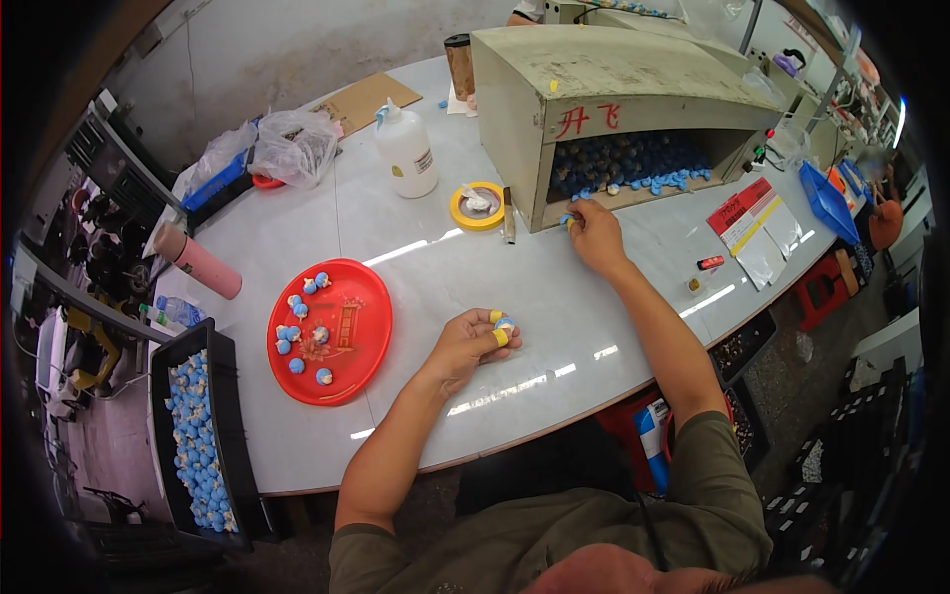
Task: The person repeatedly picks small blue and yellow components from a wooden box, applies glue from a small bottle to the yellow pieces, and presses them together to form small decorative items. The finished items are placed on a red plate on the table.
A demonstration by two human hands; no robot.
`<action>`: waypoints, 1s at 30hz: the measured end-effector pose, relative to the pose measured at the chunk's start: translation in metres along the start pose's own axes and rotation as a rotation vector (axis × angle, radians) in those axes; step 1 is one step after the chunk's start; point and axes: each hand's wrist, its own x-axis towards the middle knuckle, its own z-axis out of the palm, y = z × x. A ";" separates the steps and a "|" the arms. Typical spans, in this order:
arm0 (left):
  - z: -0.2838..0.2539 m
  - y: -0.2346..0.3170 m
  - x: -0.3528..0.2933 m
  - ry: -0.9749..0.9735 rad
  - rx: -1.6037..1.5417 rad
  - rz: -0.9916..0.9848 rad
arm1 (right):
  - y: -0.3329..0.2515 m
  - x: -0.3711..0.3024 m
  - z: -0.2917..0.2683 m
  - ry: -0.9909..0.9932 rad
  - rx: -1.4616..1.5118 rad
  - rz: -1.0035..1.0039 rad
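My left hand is above the middle of the table, its thumb and fingers closed on a small blue-and-white ball. Yellow tape wraps some of its fingertips. At the front left corner of a beige metal box, my right hand pinches a small blue piece; its exact shape is too small to make out. Inside the box's opening lies a heap of dark blue balls, with light blue pieces along the front lip. Several blue-and-white balls rest on a round red tray left of my left hand.
A black crate full of blue-and-white balls stands at the table's left edge. Around the table are a pink bottle, a white squeeze bottle, a yellow tape roll, a red-and-yellow card and a small red cylinder.
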 end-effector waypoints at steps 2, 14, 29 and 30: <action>-0.002 -0.004 0.001 0.032 -0.015 0.022 | -0.021 -0.022 -0.002 -0.033 0.036 -0.090; 0.002 -0.012 0.006 0.136 -0.151 0.192 | -0.128 -0.102 -0.005 -0.252 0.187 -0.260; -0.009 -0.017 0.012 0.099 -0.191 0.145 | -0.103 -0.107 0.016 -0.360 0.858 0.131; -0.010 -0.018 0.012 0.107 -0.191 0.151 | -0.106 -0.107 0.014 -0.357 0.841 0.117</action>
